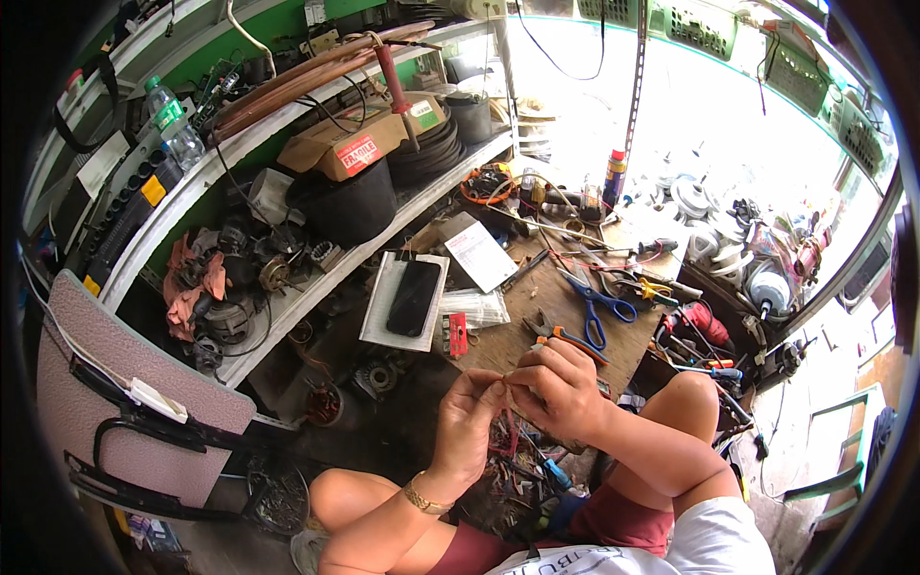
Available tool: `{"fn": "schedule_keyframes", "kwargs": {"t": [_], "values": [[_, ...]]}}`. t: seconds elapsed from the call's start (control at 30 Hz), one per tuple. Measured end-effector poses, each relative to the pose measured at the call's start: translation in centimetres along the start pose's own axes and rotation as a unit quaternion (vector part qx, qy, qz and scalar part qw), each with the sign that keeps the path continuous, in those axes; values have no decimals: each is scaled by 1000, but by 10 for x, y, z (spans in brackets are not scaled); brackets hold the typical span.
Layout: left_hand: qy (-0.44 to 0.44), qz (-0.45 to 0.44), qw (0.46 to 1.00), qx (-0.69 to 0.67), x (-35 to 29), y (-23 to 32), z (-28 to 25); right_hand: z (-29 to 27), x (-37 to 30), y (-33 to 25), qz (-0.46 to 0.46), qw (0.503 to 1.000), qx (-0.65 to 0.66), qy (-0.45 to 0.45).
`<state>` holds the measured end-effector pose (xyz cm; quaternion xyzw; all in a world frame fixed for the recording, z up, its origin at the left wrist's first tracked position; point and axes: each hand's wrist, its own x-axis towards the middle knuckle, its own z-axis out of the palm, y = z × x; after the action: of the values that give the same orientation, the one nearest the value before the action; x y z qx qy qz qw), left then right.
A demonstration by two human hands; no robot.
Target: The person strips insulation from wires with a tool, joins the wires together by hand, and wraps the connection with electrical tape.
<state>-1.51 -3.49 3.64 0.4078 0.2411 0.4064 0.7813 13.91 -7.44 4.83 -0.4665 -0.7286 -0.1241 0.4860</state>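
Note:
My left hand (464, 426) and my right hand (563, 391) meet in front of me above my lap, fingertips touching. Both are closed in a pinch around something small and thin, reddish where it shows, too tiny to make out. Just beyond my right hand, orange-handled pliers (573, 349) lie at the near edge of the wooden bench (628, 359). Blue-handled scissors (596, 309) rest a little farther off. Left of these sits a small red card packet (454, 334). Below the hands, tools and scraps lie jumbled, among them a blue-handled tool (556, 472).
A black phone (414, 299) lies on a white pad left of the bench. Metal shelves (316, 299) hold motor parts, a black bucket (347, 203) and a cardboard box (356, 144). A spray can (614, 177) stands at the back. A pinkish chair (134, 374) is at left.

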Motion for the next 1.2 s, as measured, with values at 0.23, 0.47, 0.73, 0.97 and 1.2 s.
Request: {"fn": "schedule_keyframes", "kwargs": {"t": [0.23, 0.47, 0.73, 0.97, 1.2], "values": [[-47, 28, 996, 73, 1, 4, -1, -2, 4, 1, 10, 998, 52, -42], [-37, 13, 998, 44, -4, 2, 4, 1, -2, -2, 97, 977, 180, -58], [-11, 92, 990, 109, 1, 8, 7, 1, -6, -21, 415, 790, 445, -76], [-25, 54, 987, 149, 4, 18, -2, -19, 5, -19, 400, 859, 292, -131], [-62, 214, 943, 246, 7, 14, -6, -12, 0, -12, 308, 895, 304, -108]]}}
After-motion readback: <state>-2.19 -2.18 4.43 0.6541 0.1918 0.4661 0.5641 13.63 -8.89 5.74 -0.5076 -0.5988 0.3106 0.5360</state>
